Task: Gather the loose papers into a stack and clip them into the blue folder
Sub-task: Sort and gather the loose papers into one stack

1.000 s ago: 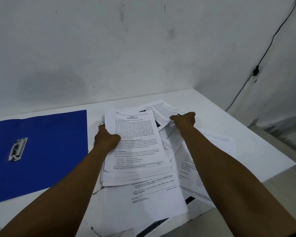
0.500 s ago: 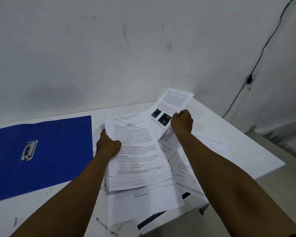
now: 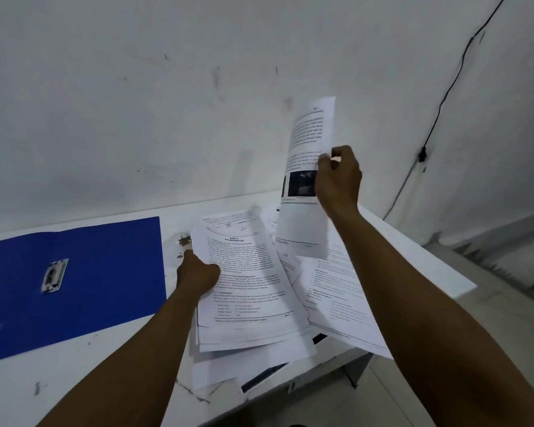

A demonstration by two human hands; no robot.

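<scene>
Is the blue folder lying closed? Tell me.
No, the blue folder lies open flat on the table, its metal clip exposed.

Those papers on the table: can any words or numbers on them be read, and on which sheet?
"BAB II": heading on the top sheet of the stack under the left hand.
Line beneath the heading: blurred; perhaps "PELINGKUPAN".
Body text there: too small.
Sheet held up by the right hand: blurred, unreadable.

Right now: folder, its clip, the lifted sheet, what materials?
Folder: likely plastic or coated card; smooth, even blue, faint sheen. Clip: looks metal; pale, shiny. Sheet: thin printed paper; it bends in the right hand.
</scene>
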